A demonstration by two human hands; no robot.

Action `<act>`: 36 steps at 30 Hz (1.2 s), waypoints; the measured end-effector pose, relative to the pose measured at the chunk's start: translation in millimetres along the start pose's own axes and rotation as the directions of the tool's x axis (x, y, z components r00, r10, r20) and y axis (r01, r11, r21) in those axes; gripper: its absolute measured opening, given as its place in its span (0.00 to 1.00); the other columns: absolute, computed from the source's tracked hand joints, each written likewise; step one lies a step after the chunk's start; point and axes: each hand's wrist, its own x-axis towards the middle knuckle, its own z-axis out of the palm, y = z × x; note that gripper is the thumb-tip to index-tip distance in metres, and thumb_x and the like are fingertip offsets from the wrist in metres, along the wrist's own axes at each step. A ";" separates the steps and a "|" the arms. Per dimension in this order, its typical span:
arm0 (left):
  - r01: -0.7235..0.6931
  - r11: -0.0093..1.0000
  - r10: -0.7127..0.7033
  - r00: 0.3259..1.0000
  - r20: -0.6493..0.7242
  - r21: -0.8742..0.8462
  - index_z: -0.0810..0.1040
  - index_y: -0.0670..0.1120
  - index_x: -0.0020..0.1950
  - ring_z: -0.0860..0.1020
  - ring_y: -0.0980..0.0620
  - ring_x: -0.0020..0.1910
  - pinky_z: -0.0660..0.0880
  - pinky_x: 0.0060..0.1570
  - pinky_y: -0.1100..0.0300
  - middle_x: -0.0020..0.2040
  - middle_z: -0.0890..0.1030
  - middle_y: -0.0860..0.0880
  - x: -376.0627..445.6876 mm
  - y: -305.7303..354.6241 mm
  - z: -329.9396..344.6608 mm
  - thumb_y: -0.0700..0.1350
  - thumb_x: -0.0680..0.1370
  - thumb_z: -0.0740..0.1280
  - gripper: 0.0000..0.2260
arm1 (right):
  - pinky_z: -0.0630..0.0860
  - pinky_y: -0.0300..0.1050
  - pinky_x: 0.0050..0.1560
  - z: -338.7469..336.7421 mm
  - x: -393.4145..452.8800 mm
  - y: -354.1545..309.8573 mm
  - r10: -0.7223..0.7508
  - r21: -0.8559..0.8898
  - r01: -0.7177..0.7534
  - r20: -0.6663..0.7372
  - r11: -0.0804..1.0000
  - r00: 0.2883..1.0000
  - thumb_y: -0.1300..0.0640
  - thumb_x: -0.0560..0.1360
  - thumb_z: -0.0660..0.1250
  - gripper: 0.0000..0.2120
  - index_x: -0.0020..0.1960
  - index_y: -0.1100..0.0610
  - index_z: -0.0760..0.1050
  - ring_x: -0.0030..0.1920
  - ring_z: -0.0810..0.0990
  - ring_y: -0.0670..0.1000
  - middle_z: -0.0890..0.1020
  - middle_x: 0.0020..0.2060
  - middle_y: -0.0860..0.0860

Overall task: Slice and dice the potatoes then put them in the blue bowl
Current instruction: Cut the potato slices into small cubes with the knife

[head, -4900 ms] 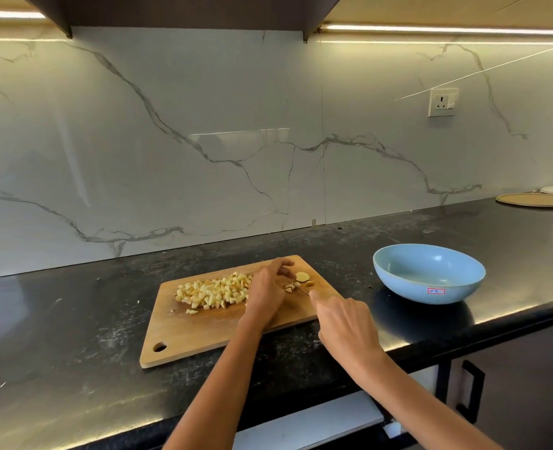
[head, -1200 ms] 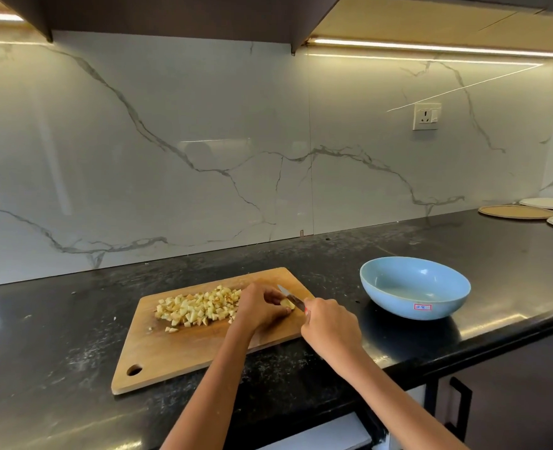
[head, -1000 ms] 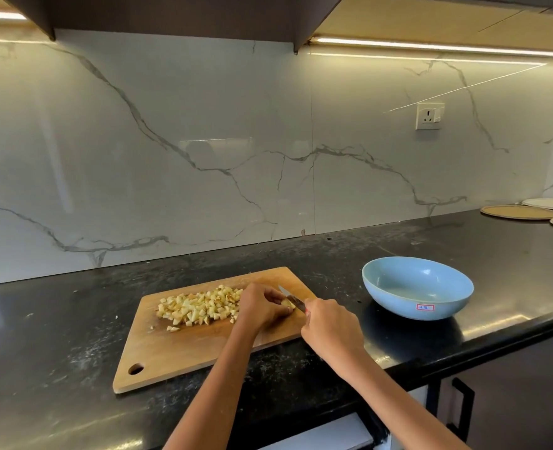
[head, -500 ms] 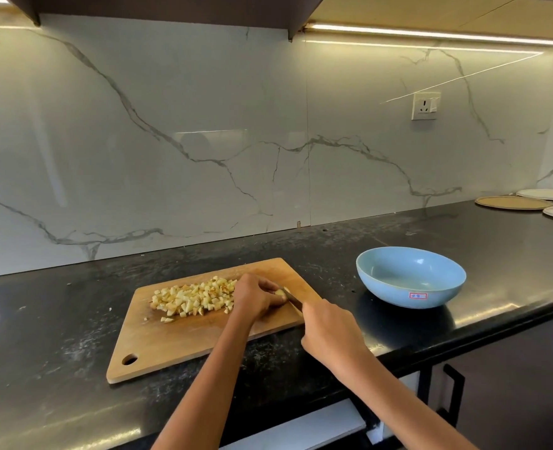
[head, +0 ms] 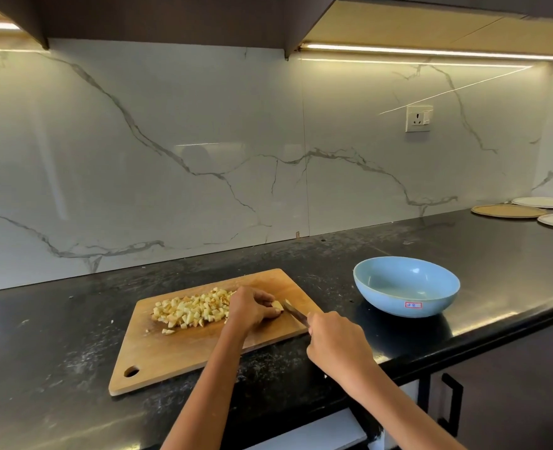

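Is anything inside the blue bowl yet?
No. The blue bowl shows only its bare inside; its near wall hides a little of the floor. The diced potato is all on the cutting board.

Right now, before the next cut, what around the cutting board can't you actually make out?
Head view only:
- Potato piece being cut: mostly covered by the left hand, so its remaining size is unclear.
- Knife: handle hidden inside the right hand; only a short stretch of blade shows.
- Blue bowl sticker: too small to read.
- Plates at far right: cut off by the frame edge.
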 end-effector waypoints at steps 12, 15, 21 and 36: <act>-0.015 1.000 0.015 0.999 0.028 -0.012 0.82 0.41 0.51 0.79 0.53 0.44 0.77 0.48 0.61 0.44 0.82 0.47 -0.6 0.8 -2.3 0.39 0.67 0.76 0.13 | 0.68 0.43 0.39 -12.3 8.3 -6.5 -0.007 -0.011 0.007 0.001 1.000 1.000 0.60 0.78 0.59 0.09 0.56 0.58 0.75 0.48 0.80 0.53 0.81 0.50 0.54; -0.019 1.000 0.019 0.999 0.029 -0.011 0.82 0.41 0.52 0.79 0.52 0.45 0.77 0.48 0.60 0.45 0.83 0.46 0.1 1.0 -2.4 0.39 0.67 0.76 0.13 | 0.70 0.42 0.39 -10.2 8.8 -8.5 0.009 0.005 -0.009 -0.001 1.000 1.000 0.60 0.78 0.59 0.09 0.55 0.57 0.75 0.47 0.81 0.53 0.81 0.48 0.53; -0.013 1.000 0.013 1.000 0.000 -0.006 0.83 0.42 0.50 0.77 0.54 0.43 0.74 0.43 0.64 0.47 0.83 0.46 -0.2 0.9 -2.7 0.38 0.68 0.75 0.11 | 0.70 0.42 0.40 -4.9 9.7 -15.9 -0.003 0.018 0.003 -0.015 1.000 1.000 0.60 0.78 0.59 0.07 0.52 0.57 0.74 0.47 0.80 0.53 0.80 0.47 0.53; 0.013 1.000 -0.011 0.998 -0.063 0.018 0.84 0.40 0.47 0.78 0.54 0.41 0.77 0.43 0.62 0.46 0.84 0.45 3.5 1.2 2.6 0.39 0.68 0.75 0.08 | 0.74 0.44 0.49 13.4 15.0 -28.7 -0.076 -0.073 0.073 -0.034 0.995 0.997 0.62 0.80 0.57 0.11 0.59 0.58 0.73 0.53 0.78 0.52 0.78 0.54 0.54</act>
